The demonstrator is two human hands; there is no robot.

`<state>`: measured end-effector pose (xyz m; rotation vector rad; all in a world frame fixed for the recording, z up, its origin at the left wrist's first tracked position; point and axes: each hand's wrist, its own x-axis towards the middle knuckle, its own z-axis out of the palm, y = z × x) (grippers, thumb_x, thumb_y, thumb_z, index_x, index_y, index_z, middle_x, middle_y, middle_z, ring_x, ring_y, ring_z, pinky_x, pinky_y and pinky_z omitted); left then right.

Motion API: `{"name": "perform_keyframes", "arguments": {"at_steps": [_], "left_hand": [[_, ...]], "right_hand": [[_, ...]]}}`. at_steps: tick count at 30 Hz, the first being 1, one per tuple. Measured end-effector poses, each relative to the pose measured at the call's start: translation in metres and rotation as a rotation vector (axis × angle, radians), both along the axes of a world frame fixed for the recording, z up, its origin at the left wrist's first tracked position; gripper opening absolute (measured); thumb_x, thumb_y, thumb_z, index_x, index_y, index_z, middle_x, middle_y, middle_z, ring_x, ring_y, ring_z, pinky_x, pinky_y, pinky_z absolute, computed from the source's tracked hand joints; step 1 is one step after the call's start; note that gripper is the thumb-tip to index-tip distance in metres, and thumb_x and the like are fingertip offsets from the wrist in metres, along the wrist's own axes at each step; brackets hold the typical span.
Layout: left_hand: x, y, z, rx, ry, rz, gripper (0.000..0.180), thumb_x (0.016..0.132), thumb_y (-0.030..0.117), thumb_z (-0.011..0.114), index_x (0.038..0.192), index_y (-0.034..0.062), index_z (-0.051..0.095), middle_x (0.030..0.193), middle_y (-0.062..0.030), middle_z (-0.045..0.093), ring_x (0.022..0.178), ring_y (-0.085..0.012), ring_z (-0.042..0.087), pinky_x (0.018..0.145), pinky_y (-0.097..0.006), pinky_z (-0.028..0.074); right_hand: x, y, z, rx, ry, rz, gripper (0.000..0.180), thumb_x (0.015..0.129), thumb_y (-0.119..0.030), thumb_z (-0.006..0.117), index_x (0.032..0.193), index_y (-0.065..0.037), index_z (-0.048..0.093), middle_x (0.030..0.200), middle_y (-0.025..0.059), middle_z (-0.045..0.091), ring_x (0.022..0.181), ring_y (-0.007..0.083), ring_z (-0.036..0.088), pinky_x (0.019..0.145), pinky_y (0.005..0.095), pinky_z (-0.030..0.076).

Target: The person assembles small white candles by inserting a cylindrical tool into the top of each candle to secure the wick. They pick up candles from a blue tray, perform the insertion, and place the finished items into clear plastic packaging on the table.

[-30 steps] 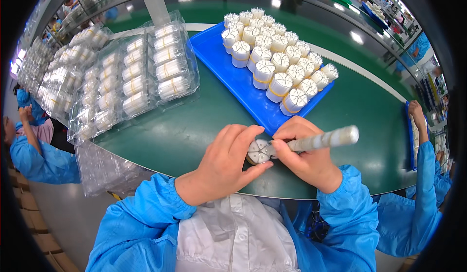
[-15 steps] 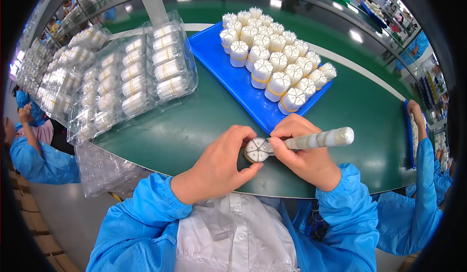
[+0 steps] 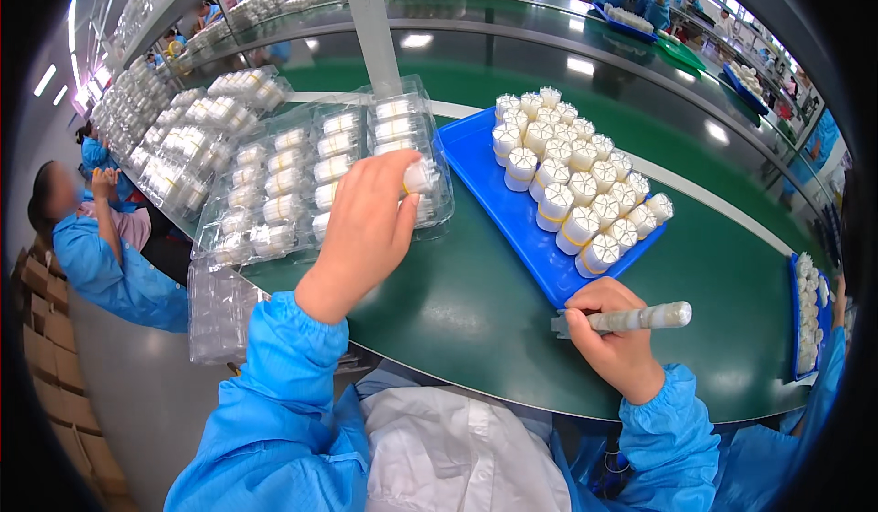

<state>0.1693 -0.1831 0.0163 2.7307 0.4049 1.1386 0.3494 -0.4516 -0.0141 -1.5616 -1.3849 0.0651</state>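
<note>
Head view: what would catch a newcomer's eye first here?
Probably the blue tray packed with white cylindrical parts, on the green table right of centre. Next, the left hand, reaching out with one white part in its fingers over the clear plastic blister trays at left. Nearer the body, the right hand grips a pale pen-like tool above the table edge.

The person wore a bright blue work coat of thin, slightly shiny cloth. Its long sleeves ended in gathered elastic cuffs at both wrists. The left hand and right hand were bare, without gloves. A white, crinkled apron or cloth covered the lap between the sleeves.
</note>
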Motion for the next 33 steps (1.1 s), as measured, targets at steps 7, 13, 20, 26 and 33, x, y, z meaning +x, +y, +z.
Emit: {"name": "perform_keyframes", "arguments": {"at_steps": [7, 13, 20, 26, 33], "left_hand": [[0.026, -0.005, -0.014, 0.196, -0.040, 0.033, 0.032, 0.094, 0.001, 0.063, 0.126, 0.0005, 0.064, 0.124, -0.0203, 0.065, 0.116, -0.0399, 0.061, 0.101, -0.048, 0.048], [0.103, -0.035, -0.012, 0.101, -0.004, -0.159, 0.037, 0.090, 0.007, 0.072, 0.125, 0.0009, 0.061, 0.115, -0.0193, 0.064, 0.106, -0.0380, 0.064, 0.091, -0.045, 0.054], [0.147, -0.014, -0.039, -0.130, 0.076, -0.020, 0.051, 0.086, 0.015, 0.080, 0.130, -0.0010, 0.057, 0.114, -0.0187, 0.061, 0.103, -0.0381, 0.065, 0.086, -0.046, 0.055], [0.114, -0.037, -0.014, -0.152, -0.110, -0.142, 0.043, 0.083, 0.009, 0.078, 0.123, 0.0014, 0.065, 0.115, -0.0166, 0.060, 0.102, -0.0353, 0.065, 0.087, -0.041, 0.055], [0.022, -0.108, -0.031, -0.413, 0.136, -0.494, 0.061, 0.079, 0.006, 0.080, 0.134, 0.0018, 0.056, 0.113, -0.0146, 0.065, 0.104, -0.0343, 0.064, 0.090, -0.042, 0.053]], "right_hand": [[0.001, 0.002, -0.006, -0.049, 0.003, 0.027, 0.011, 0.086, -0.007, 0.079, 0.087, -0.001, 0.069, 0.080, 0.0112, 0.067, 0.069, 0.0259, 0.067, 0.060, 0.0366, 0.052], [0.003, 0.002, -0.011, -0.058, 0.005, 0.026, 0.012, 0.087, -0.008, 0.080, 0.087, -0.003, 0.069, 0.078, 0.0096, 0.066, 0.065, 0.0248, 0.065, 0.056, 0.0360, 0.050], [0.006, 0.002, -0.009, -0.061, -0.023, 0.019, 0.012, 0.086, -0.008, 0.080, 0.088, -0.004, 0.069, 0.077, 0.0079, 0.065, 0.060, 0.0228, 0.062, 0.054, 0.0346, 0.048], [0.010, -0.001, -0.008, -0.015, 0.015, 0.002, 0.011, 0.087, -0.007, 0.079, 0.088, -0.003, 0.069, 0.079, 0.0088, 0.066, 0.068, 0.0228, 0.064, 0.059, 0.0353, 0.050], [0.009, -0.001, 0.006, 0.091, 0.207, -0.042, 0.006, 0.087, -0.003, 0.076, 0.087, -0.003, 0.070, 0.080, 0.0069, 0.067, 0.073, 0.0188, 0.064, 0.064, 0.0323, 0.049]]}}
